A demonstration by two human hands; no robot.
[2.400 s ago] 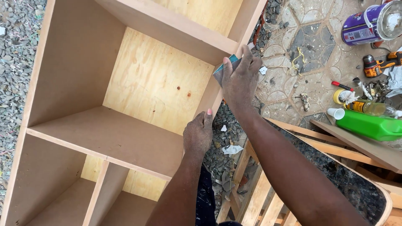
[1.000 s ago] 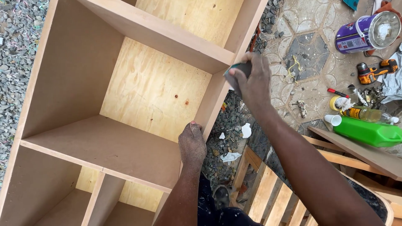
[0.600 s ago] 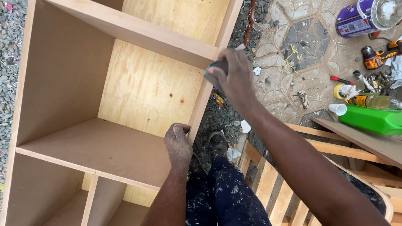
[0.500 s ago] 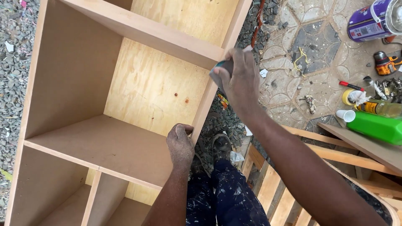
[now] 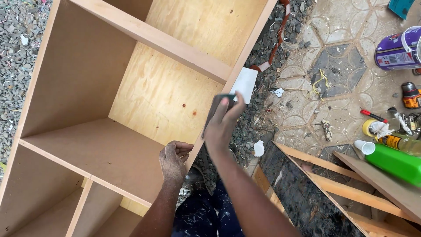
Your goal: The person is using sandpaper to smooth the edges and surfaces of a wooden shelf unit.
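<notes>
Sandpaper point(image 5: 215, 107), thin and floppy, sits folded under our right hand point(image 5: 221, 125), fingers clamped on it against the cabinet point(image 5: 109, 149) side edge. Our left hand point(image 5: 172, 160) curls closed over that edge lower down, steadying the stiff board.

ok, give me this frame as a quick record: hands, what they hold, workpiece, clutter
left hand: gripping the front edge of the cabinet's side panel
right hand: pressing a sanding pad against that same edge, farther up
cabinet: open wooden shelving unit lying on its back on gravel, plywood back showing
ground to the right: purple paint can, green jug, yellow tape roll, red marker, white cup
motion: right hand slightly blurred
</notes>
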